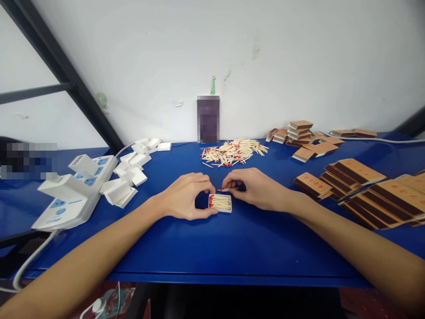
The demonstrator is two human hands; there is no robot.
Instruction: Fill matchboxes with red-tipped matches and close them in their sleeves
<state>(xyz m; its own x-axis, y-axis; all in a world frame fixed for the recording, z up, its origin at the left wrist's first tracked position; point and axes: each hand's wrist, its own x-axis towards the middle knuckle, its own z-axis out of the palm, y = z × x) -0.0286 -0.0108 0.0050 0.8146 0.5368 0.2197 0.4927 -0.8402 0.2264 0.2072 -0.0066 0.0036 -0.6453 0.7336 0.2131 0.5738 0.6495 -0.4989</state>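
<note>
A small white matchbox tray (pixel 220 210) lies on the blue table, filled with red-tipped matches (pixel 221 202) laid side by side. My left hand (pixel 191 197) grips the tray's left end between thumb and fingers. Just beyond the tray's right end, my right hand (pixel 254 188) pinches one or more matches (pixel 225 190), red heads pointing left; how many I cannot tell. Behind both hands a loose heap of matches (pixel 232 153) spreads on the table near the wall.
White empty trays (pixel 124 177) lie scattered at left, beside a power strip (pixel 96 190) with plugged-in adapters. Brown matchbox sleeves (pixel 385 190) are stacked at right, with more sleeves (pixel 300 133) behind. A dark upright box (pixel 208 119) stands against the wall.
</note>
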